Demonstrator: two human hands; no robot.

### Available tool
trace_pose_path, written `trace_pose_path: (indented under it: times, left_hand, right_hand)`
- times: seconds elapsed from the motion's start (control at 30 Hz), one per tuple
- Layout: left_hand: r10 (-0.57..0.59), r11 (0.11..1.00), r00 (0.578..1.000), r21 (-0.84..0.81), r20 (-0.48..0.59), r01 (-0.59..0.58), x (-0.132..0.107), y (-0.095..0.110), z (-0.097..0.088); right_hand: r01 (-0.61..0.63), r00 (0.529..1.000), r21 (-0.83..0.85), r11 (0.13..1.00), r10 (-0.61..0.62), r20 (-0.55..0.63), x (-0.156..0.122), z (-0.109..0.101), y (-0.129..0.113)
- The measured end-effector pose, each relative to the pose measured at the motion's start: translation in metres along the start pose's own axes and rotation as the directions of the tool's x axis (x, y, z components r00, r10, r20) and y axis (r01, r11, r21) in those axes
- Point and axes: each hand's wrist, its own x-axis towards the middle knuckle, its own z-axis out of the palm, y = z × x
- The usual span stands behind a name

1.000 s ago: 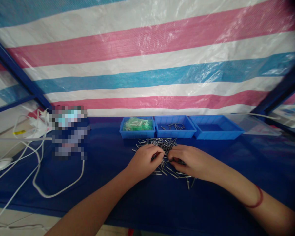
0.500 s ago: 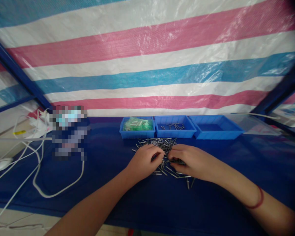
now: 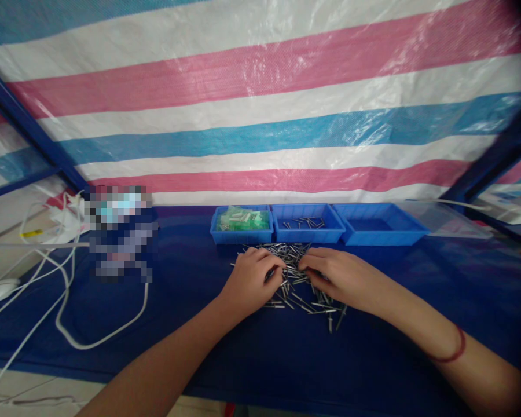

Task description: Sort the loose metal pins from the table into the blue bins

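Observation:
A loose heap of small metal pins (image 3: 293,255) lies on the dark blue cloth in front of three blue trays. My left hand (image 3: 252,278) rests on the heap's left side, palm down, fingers curled over some pins. My right hand (image 3: 342,275) lies on the heap's right side with fingers bent and tips among the pins; a red band sits on that wrist. Both sets of fingertips nearly meet at the heap's middle. What either hand pinches is hidden.
The left blue tray (image 3: 242,234) holds green plastic parts, the middle tray (image 3: 308,231) a few pins, the right tray (image 3: 380,231) looks bare. A white cable (image 3: 91,341) loops over the cloth at left beside a blurred box. A striped tarp hangs behind.
Both hands slid slightly farther away, toward the trays. More pins now show near the front of the heap.

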Motion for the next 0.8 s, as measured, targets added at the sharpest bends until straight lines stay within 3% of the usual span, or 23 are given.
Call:
trace_pose_path:
  times: [0.37, 0.8]
  left_hand:
    - [0.011, 0.997, 0.999, 0.077, 0.052, -0.015, -0.002, 0.002, 0.002]
    - [0.062, 0.995, 0.993, 0.076, 0.097, -0.07, -0.003, 0.005, 0.004]
  right_hand:
    - [0.06, 0.997, 0.003, 0.998, -0.06, 0.044, 0.004, 0.001, -0.012]
    - [0.138, 0.989, -0.051, 0.989, -0.14, -0.045, 0.006, 0.006, -0.014]
